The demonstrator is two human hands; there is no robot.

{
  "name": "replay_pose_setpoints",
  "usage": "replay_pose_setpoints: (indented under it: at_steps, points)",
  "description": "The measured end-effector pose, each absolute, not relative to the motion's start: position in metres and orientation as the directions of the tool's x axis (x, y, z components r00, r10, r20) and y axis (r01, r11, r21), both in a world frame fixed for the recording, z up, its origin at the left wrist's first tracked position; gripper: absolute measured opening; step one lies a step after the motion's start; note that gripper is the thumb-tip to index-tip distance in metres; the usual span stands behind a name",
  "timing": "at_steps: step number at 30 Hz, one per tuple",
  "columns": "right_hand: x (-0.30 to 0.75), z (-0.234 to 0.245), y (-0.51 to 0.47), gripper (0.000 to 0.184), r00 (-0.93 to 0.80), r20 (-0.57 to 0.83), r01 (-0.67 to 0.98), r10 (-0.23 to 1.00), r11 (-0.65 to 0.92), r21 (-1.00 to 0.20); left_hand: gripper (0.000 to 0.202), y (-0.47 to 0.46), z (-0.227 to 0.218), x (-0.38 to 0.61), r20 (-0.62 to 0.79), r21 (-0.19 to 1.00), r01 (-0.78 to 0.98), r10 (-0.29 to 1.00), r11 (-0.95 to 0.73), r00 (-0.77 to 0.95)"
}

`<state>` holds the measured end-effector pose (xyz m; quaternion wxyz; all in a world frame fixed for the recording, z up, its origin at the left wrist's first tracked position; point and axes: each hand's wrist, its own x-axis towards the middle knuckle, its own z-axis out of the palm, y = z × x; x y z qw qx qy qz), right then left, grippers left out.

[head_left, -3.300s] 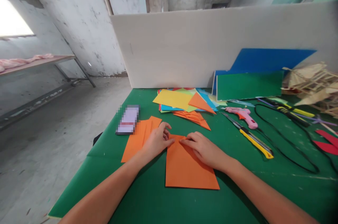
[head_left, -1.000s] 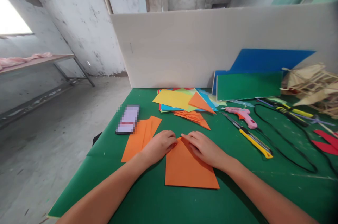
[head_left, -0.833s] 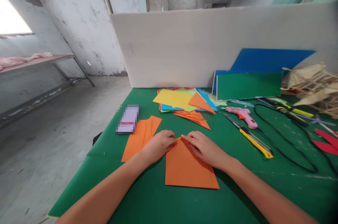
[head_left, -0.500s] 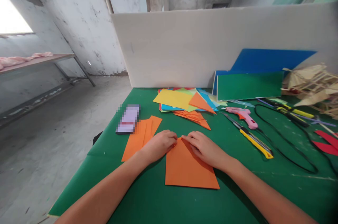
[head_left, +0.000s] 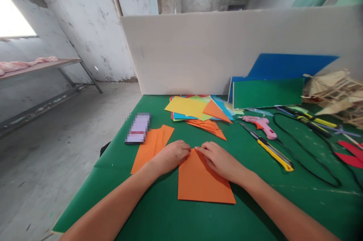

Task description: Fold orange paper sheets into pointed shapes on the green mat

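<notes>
An orange sheet of paper point(head_left: 204, 186) lies on the green table before me, its far edge partly covered by my fingers. At its far left corner, my left hand point(head_left: 173, 154) is closed with the fingertips pinching the paper's edge. My right hand point(head_left: 219, 159) grips the far edge a little to the right, thumb tucked under and fingers pressed together. Between the two hands a small raised bit of the edge shows. More orange paper sheets point(head_left: 146, 150) lie to the left, partly behind my left forearm. Folded orange pieces point(head_left: 208, 127) sit beyond my hands.
A phone point(head_left: 138, 128) lies at the left. Coloured paper point(head_left: 185, 106) is stacked at the back. To the right are a yellow utility knife point(head_left: 273, 153), a pink glue gun point(head_left: 262, 124) with its black cord, pliers and red paper pieces point(head_left: 350, 154). A white board point(head_left: 184, 52) stands behind.
</notes>
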<state>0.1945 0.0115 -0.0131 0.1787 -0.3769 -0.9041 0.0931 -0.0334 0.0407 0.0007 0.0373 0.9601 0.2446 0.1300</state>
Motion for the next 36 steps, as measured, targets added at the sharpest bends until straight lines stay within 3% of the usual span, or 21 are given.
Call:
replay_pose_setpoints:
  at_steps: [12,22,31,36]
  points:
    - [0.193,-0.011,0.011,0.039,-0.657,0.226,0.661,0.719,0.694,-0.286,0.017,0.040,0.000,-0.033,0.276,0.064,0.434,0.434,-0.899,0.858]
    - [0.191,-0.011,0.009,0.041,-0.675,0.213,0.672,0.706,0.708,-0.219,0.016,0.041,0.004,-0.029,0.213,0.011,0.409,0.402,-0.913,0.891]
    - [0.189,-0.011,0.006,0.045,-0.655,0.220,0.699,0.723,0.690,-0.189,0.023,0.034,0.014,-0.032,0.115,0.013,0.494,0.492,-0.870,0.863]
    - [0.186,-0.008,0.005,0.044,-0.642,0.195,0.730,0.742,0.669,-0.141,0.024,0.028,0.019,-0.032,0.041,-0.049,0.529,0.528,-0.847,0.848]
